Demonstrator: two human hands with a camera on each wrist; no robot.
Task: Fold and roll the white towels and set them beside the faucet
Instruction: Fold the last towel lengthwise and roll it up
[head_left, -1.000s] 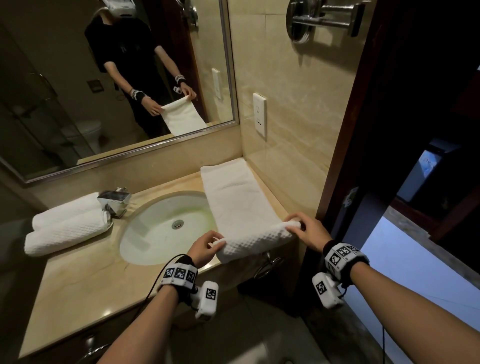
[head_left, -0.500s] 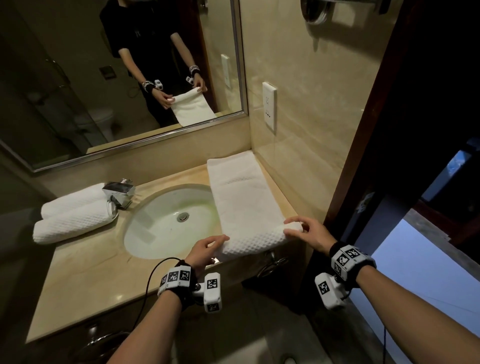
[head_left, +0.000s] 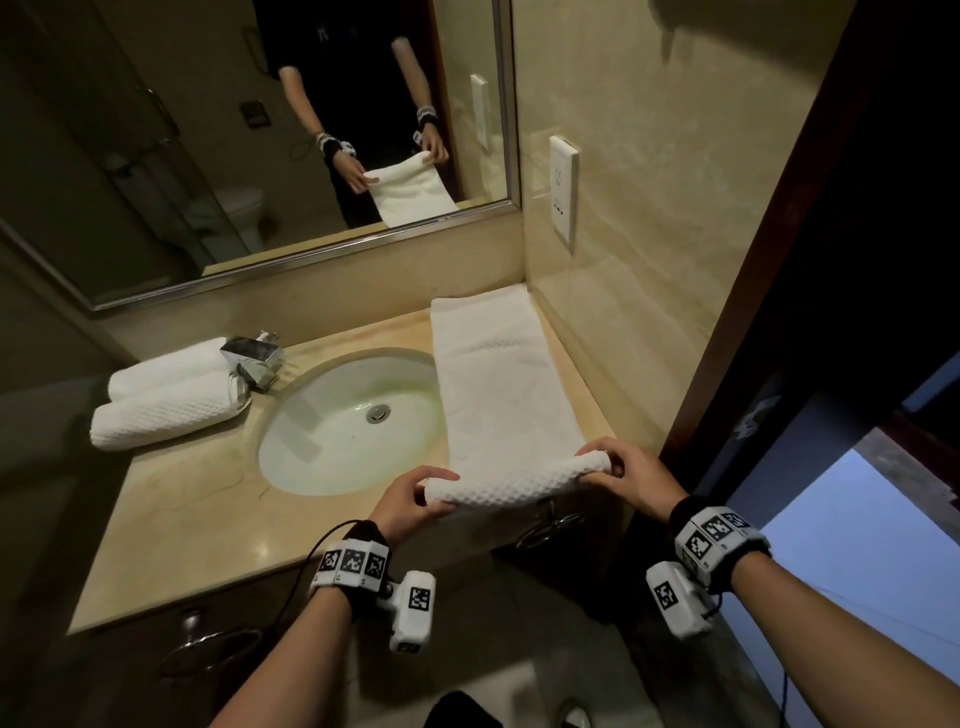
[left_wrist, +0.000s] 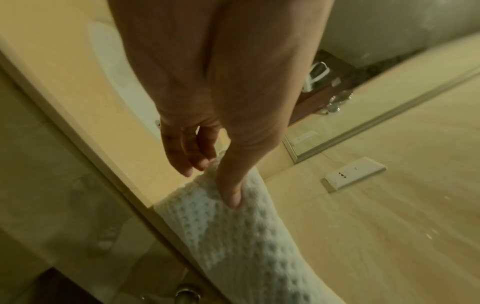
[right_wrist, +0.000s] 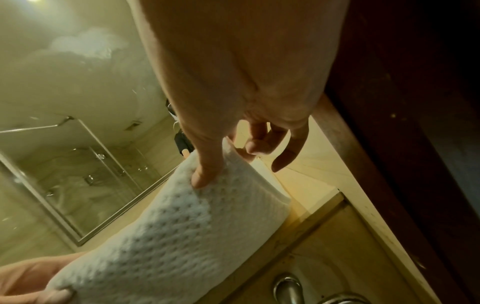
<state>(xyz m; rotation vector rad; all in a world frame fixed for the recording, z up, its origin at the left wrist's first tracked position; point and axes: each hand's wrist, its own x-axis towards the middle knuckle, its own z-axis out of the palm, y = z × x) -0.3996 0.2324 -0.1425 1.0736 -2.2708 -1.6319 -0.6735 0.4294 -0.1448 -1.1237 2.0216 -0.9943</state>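
Beige counter (head_left: 171, 514) with sink (head_left: 332, 447), long towel (head_left: 498, 384) flat along its right side, near end rolled, two rolled towels (head_left: 166, 400) left of faucet (head_left: 254, 361), left hand (head_left: 410, 501) and right hand (head_left: 631, 478) curled, pinching roll ends

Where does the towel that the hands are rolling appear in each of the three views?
Head: the half-rolled towel lies right of the sink, roll at the counter's front edge.
Left wrist: lower centre, under the thumb.
Right wrist: lower left to centre.
Shared landmark: the white wall socket, in the head and left wrist views only.
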